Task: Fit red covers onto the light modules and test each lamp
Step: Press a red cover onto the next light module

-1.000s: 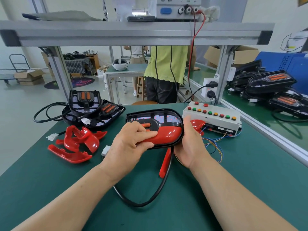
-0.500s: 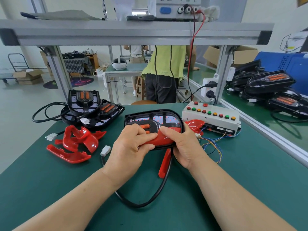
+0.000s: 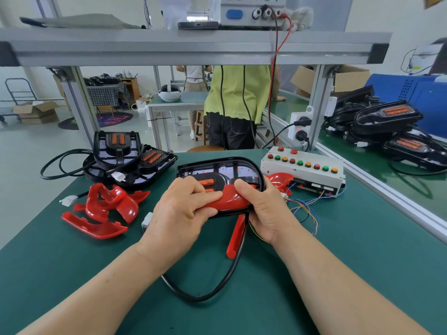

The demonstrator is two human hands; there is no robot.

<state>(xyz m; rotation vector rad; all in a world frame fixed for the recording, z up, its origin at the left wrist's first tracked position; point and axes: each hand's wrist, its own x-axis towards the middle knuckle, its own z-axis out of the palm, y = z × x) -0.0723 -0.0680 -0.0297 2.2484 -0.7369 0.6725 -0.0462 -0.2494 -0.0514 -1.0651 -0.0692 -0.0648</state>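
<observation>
Green bench mat [image 3: 338, 274] carries, at far left, a coiled black cable [image 3: 52, 165] and a white connector [image 3: 69, 200]. Just right of these lies a pile of loose red covers [image 3: 108, 206], and behind it a stack of uncovered black modules [image 3: 130, 160] with orange inserts facing up. Centre: the left hand [image 3: 179, 213] curls over the top face of the light module [image 3: 217, 170], fingertips pressing on the red cover [image 3: 229, 199], thumb at the module's near edge. The red cover sits over the near half of the light module; the far half shows a white board with small red points. The light module is tilted toward the viewer between both hands; whether its near edge rests on the mat cannot be told. The right hand [image 3: 266, 209] grips the module's right end, thumb laid on the cover, other fingers wrapped behind the housing and mostly hidden. Below, a red strip [image 3: 235, 238] lies on the mat and a black lead [image 3: 205, 293] loops toward the viewer. Behind the right hand, a second red cover [image 3: 278, 178] lies beside a white test box [image 3: 302, 170] with red, green and amber buttons; thin coloured wires [image 3: 304, 209] trail in front of it. Far right, on the adjoining bench, further black modules [image 3: 387, 122] are piled with their cables
</observation>
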